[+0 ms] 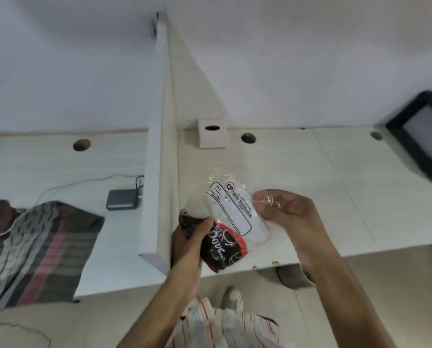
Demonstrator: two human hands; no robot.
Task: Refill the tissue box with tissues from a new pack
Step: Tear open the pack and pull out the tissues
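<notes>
desk [310, 187] | tissue box [212, 133] stands at its far edge, well beyond both hands | tissue pack [235, 212] held above desk's near edge, long axis slanting away-left | right hand [289, 217] pinches wrapper on pack's right | left hand [192, 239] clasps black pouch [222, 249] just under pack's near end

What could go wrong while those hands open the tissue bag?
The left hand also holds a black and red pouch, so its grip on the tissue pack may slip. The right hand pinches thin plastic; a hard pull might spill tissues. The tissue box sits far back, a long reach.
</notes>
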